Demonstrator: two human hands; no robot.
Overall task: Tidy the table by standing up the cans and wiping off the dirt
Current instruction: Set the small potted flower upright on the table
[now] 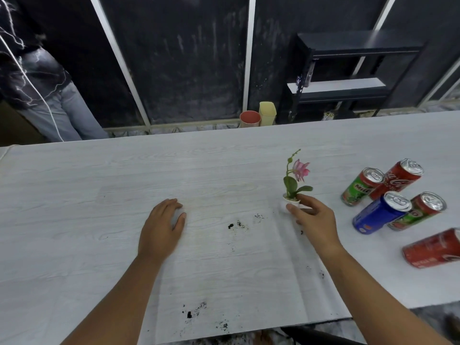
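Your right hand has its fingers wrapped around one small white round plant pot, which stands upright on the pale wood-grain table and carries one pink artificial flower on a green stem. Your left hand lies palm down on the table well to the left of those fingers, with its own fingers close together and holding nothing.

To the right of your right fingertips stand four aluminium drink cans in a tight cluster: two green Milo cans, one at the back left and one at the front right, one red Coca-Cola can and one blue can. A fifth can, a second red one, lies on its side nearer you, apart from the cluster.

Dark crumbs of dirt sit in three main patches: one between your two hands, one near the table's front edge, below your left fingers, and a smaller one beside your right forearm.

Beyond the far edge of the table stand two plastic bins, one red and round, one yellow and square.
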